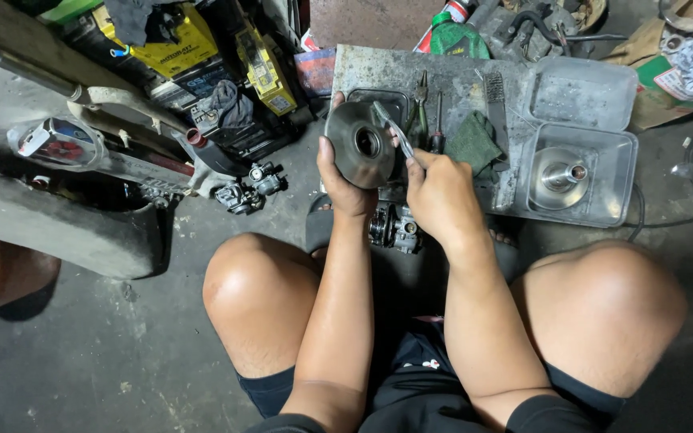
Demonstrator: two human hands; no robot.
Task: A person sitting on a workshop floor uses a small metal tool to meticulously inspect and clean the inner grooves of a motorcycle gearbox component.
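My left hand (345, 186) grips the round metal pulley disc (360, 144) by its rim, face tilted up twd me so I see the bore, w/ right hand (441, 192) pinched on a thin metal tool (391, 126) laid across it, above the metal tray (411, 72) on the floor.

Dim workshop light is falling from overhead — knees (258, 289) and forearms catching the brightest patches. Soft shadows are pooling on the concrete floor (82, 353) beneath the legs. Metal trays (583, 96) are glaring faintly; frame edges are bending slightly — focus holding sharp.
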